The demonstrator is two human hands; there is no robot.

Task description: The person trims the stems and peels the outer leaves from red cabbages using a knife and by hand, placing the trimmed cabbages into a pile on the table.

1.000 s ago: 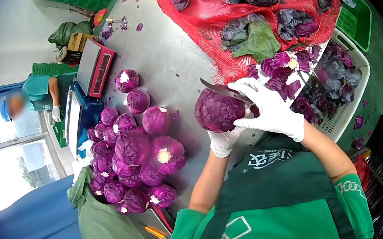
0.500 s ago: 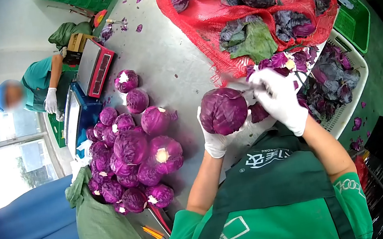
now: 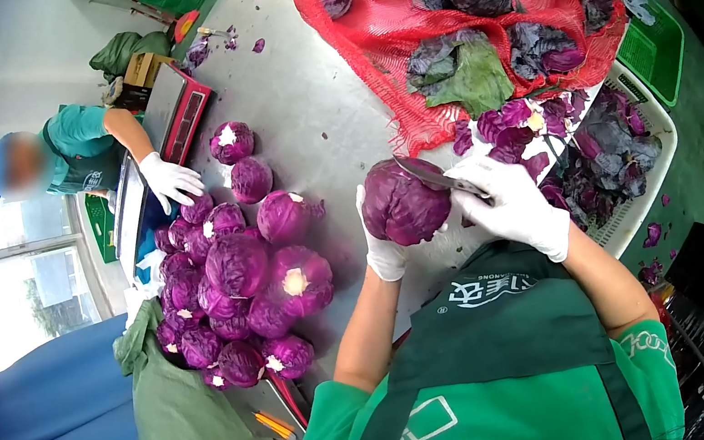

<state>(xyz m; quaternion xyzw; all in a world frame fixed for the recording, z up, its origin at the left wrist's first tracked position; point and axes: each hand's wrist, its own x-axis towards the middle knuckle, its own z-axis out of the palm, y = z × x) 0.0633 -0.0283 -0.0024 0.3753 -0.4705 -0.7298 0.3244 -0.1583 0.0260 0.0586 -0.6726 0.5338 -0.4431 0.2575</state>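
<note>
A red cabbage [image 3: 403, 203] rests in my left hand [image 3: 385, 252], whose gloved fingers wrap its left and lower side. In my right hand [image 3: 511, 206], also gloved, is a knife [image 3: 432, 174]; its dark curved blade lies against the upper right of the cabbage. Purple leaf trimmings [image 3: 510, 126] lie just beyond my right hand. To the left is a pile of red cabbages [image 3: 235, 266], several with pale cut stems showing.
A red mesh sack [image 3: 371, 51] holding untrimmed cabbages lies at the back. A white crate [image 3: 661, 162] of dark leaves stands right, near a green crate [image 3: 656, 47]. On the left, a co-worker's gloved hand [image 3: 171, 180] reaches over the pile beside a scale [image 3: 187, 122].
The knife in my right hand has come down onto the cabbage's upper side, and a loose leaf has dropped onto the trimmings. The co-worker's hand has moved over to the pile.
</note>
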